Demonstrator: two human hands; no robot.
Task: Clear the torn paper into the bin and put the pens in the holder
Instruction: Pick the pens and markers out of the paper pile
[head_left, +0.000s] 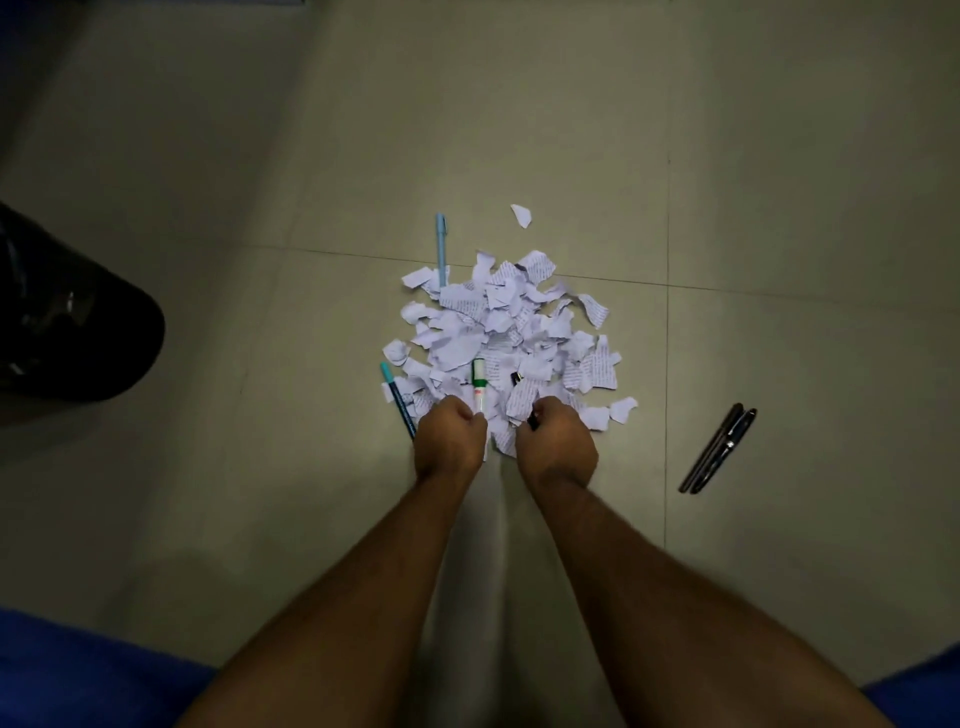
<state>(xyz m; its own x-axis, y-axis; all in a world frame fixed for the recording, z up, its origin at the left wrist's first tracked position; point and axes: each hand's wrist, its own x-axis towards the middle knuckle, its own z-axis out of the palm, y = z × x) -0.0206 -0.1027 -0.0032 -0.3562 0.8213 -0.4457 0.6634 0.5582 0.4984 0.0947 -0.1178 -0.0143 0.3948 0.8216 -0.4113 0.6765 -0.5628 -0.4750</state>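
A heap of torn printed paper (506, 327) lies on the tiled floor. A green-and-white marker (479, 382) rests on its near side; my left hand (451, 436) grips the marker's near end. My right hand (557, 441) is curled round a dark pen whose tip (532, 423) shows at the fingers, among paper scraps. A teal pen (397, 400) lies at the heap's left edge, beside my left hand. A light blue pen (441, 249) pokes out at the heap's far left. Two black pens (719, 449) lie together on the floor to the right.
A bin lined with a black bag (67, 312) stands at the left edge. One loose scrap (521, 214) lies beyond the heap. A small black clip-like object (515, 378) sits in the paper. Blue fabric shows at both bottom corners. No pen holder is in view.
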